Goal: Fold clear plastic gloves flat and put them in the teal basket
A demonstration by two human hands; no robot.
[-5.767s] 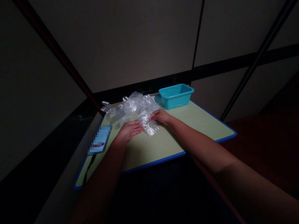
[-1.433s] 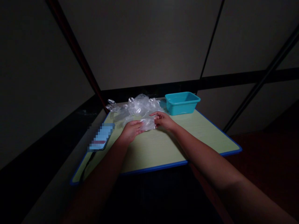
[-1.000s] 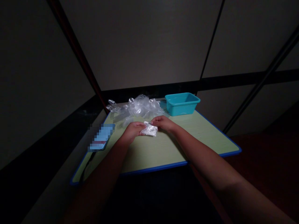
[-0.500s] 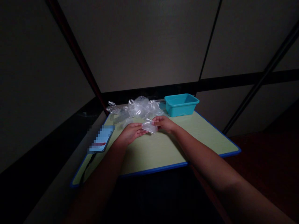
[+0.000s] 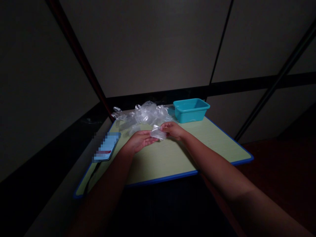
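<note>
Between my hands is a small, clear plastic bag (image 5: 158,132), folded into a compact piece above the table. My left hand (image 5: 141,140) pinches its left side, with the thumb on top and the fingers underneath. On the right side, my right hand (image 5: 172,129) grips it between thumb and fingers. Just beyond lies a loose heap of crumpled clear plastic bags (image 5: 148,113), spread along the back of the table. How many bags make up the heap cannot be told.
The pale green table (image 5: 158,164) has a blue edge and stands against a panelled wall (image 5: 153,49). At its back right sits a turquoise plastic basket (image 5: 191,115). A phone (image 5: 108,146) with its screen lit lies at the left edge, a dark cord near it.
The plastic bag between my hands looks flatter and more tightly folded, its lower edge slightly higher. Both hands have barely moved; the heap, basket and phone stay in place.
</note>
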